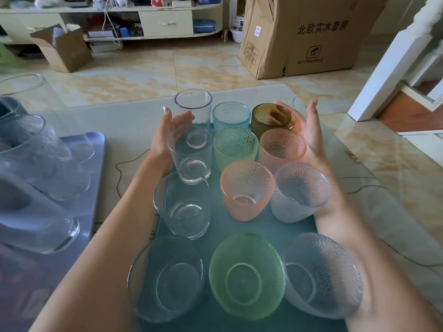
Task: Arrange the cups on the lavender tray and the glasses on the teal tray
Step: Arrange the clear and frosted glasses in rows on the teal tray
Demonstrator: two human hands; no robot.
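Glass-topped table, teal tray [297,226] crowded with glasses; left hand [167,133], right hand [305,133], both spread open, flanking them

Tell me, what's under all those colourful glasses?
A teal tray lies under the glasses, on a glass table. Its bare middle shows between them; most of it, and its edges, are covered by glasses and arms.

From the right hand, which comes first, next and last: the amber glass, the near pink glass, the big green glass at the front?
From the right hand:
1. Amber glass, far row, beside its fingers.
2. Near pink glass, middle of the tray.
3. Big green glass, front row, closest to the person.
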